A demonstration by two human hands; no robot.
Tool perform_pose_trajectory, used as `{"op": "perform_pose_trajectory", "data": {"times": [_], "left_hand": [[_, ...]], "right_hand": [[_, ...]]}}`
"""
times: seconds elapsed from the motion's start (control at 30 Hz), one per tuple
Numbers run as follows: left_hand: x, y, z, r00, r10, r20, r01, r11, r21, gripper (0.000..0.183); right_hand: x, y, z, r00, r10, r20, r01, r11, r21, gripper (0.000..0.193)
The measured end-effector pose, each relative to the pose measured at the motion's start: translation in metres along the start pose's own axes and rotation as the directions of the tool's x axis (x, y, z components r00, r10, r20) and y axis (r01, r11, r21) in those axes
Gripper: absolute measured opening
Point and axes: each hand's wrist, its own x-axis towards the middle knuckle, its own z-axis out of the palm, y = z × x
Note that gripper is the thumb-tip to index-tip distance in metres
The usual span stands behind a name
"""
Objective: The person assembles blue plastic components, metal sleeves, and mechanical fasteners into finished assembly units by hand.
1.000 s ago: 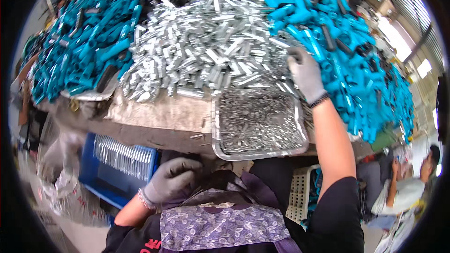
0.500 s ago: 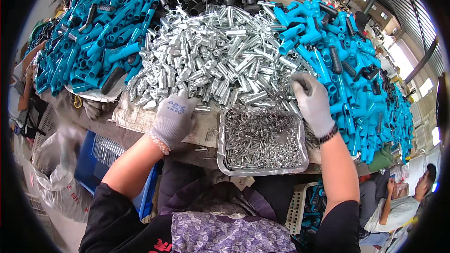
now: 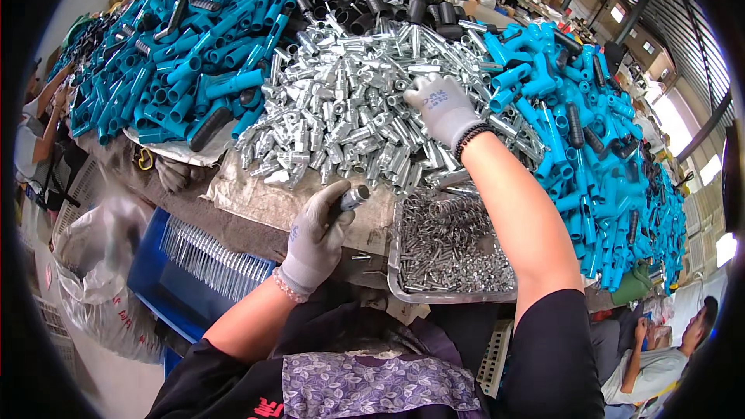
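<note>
My left hand (image 3: 317,237), in a pale work glove, is closed on a short silver metal tube (image 3: 355,198), whose round end points up to the right. It is held above the front edge of the cloth-covered table. My gloved right hand (image 3: 446,111) reaches over the heap of silver metal tubes (image 3: 334,101), its fingers curled down among them; whatever they grip is hidden. Below my right forearm, a clear plastic tray (image 3: 454,296) holds springs (image 3: 450,225) and many small metal pieces.
Teal tubular handles (image 3: 186,70) are heaped at left, with more teal handles (image 3: 597,186) at right. Black sleeves (image 3: 419,9) lie behind the silver heap. A blue bin (image 3: 167,295) with thin metal rods stands lower left, beside a plastic bag (image 3: 105,287). Other people sit nearby.
My left hand has drawn back from the heap toward me with a silver metal tube in it. My right hand has moved from beside the tray up and left onto the heap.
</note>
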Motion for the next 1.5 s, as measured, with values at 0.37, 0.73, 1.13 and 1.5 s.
{"op": "perform_pose_trajectory", "data": {"times": [0.37, 0.73, 1.13, 1.5], "left_hand": [[-0.004, 0.014, 0.000, 0.991, -0.046, -0.129, -0.009, 0.917, -0.398, 0.059], [-0.117, 0.086, 0.001, 0.668, -0.303, 0.680, 0.735, 0.123, -0.667, 0.040], [-0.185, -0.015, 0.038, 0.190, -0.551, 0.812, 0.883, -0.266, -0.387, 0.023], [-0.179, -0.026, 0.054, -0.014, -0.632, 0.775, 0.899, -0.346, -0.267, 0.017]], "right_hand": [[-0.164, -0.053, -0.109, 0.736, 0.611, -0.292, 0.451, -0.120, 0.884, 0.037], [-0.273, -0.196, -0.101, 0.864, 0.075, 0.498, -0.431, -0.400, 0.809, 0.061], [-0.339, -0.224, -0.039, 0.737, -0.234, 0.634, -0.563, -0.732, 0.383, 0.073], [-0.340, -0.237, -0.017, 0.872, -0.185, 0.452, -0.459, 0.007, 0.888, 0.046]]}}
